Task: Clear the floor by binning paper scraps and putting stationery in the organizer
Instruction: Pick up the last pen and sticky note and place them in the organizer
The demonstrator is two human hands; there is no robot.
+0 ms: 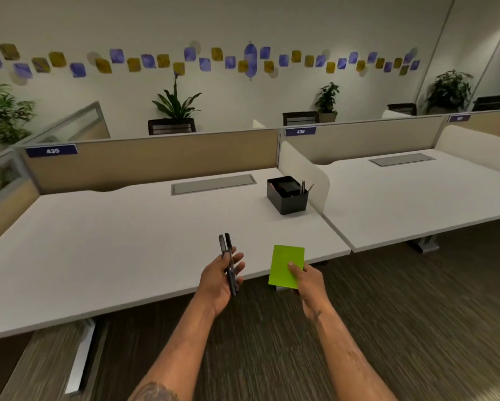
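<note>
My left hand holds two dark pens upright over the front edge of the white desk. My right hand pinches a green pad of sticky notes by its lower right corner, thumb on its face. A black desk organizer stands further back on the desk, to the right, beside a white divider; a few pens stick up from its right compartment. Both hands are well short of the organizer.
A tan partition labelled 435 backs the desk, with a grey cable hatch in front of it. A second white desk lies to the right. Brown carpet covers the floor below me. Plants and chairs stand behind the partitions.
</note>
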